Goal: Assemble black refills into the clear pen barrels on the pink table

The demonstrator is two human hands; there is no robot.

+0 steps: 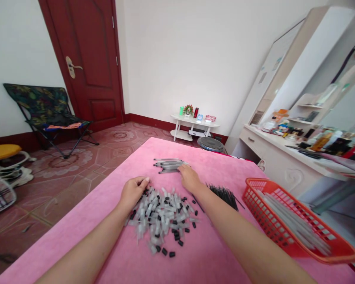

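Looking from the left, I see a yellow-topped stool (pixel 4 152) low on the tiles, then a leaf-patterned folding chair (pixel 51 106) in front of a dark red door (pixel 85 47). Next comes a pink cloth (pixel 130 260), where the person's left hand (pixel 133 192) rests at the far left edge of a heap of translucent pieces (pixel 162 213), covering some of them. Its thumb and forefinger come close together at the tips; whether they pinch anything, I can't tell. Small black caps (pixel 165 251) are mixed through the heap and strewn along its near and right sides. Beyond it lies a loose bundle of pens (pixel 168 165), dark-tipped to the left, and the right hand (pixel 189 177) has its fingertips at the bundle's right end; I can't make out whether they grip one. Behind stands a low white stand (pixel 182 132). The right forearm crosses between the heap and some thin black rods (pixel 223 195), hiding part of them. Further right, a red basket (pixel 256 180) holds long pale tubes (pixel 296 221), lying lengthwise. Past it, a white dresser (pixel 284 148) is crowded with bottles (pixel 322 140).
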